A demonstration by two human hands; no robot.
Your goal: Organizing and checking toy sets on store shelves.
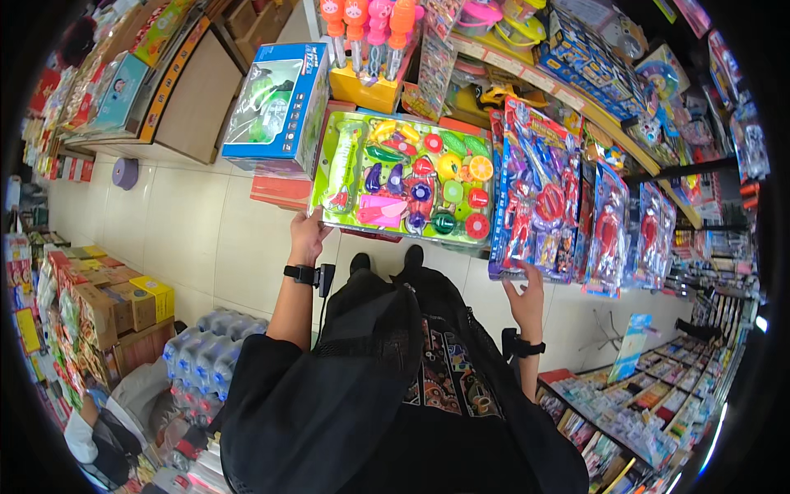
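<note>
My left hand (307,236) grips the lower left corner of a clear-fronted toy food set (404,176). The pack holds plastic fruit, vegetables, a pink cutting board with a knife, and a long pale-green piece at its left. My right hand (525,295) is at the bottom edge of a carded red-and-silver toy figure set (537,191), with fingers apart. Its fingertips are close to the card; whether they touch it cannot be told. The figure set stands against the right end of the food set.
A blue windowed toy box (276,105) stands left of the food set, near bubble wands (370,37). More carded figures (608,228) hang to the right. Shrink-wrapped bottles (207,355), stacked cartons (133,296) and a crouching person (114,426) are at lower left. A purple stool (125,173) stands on the tiles.
</note>
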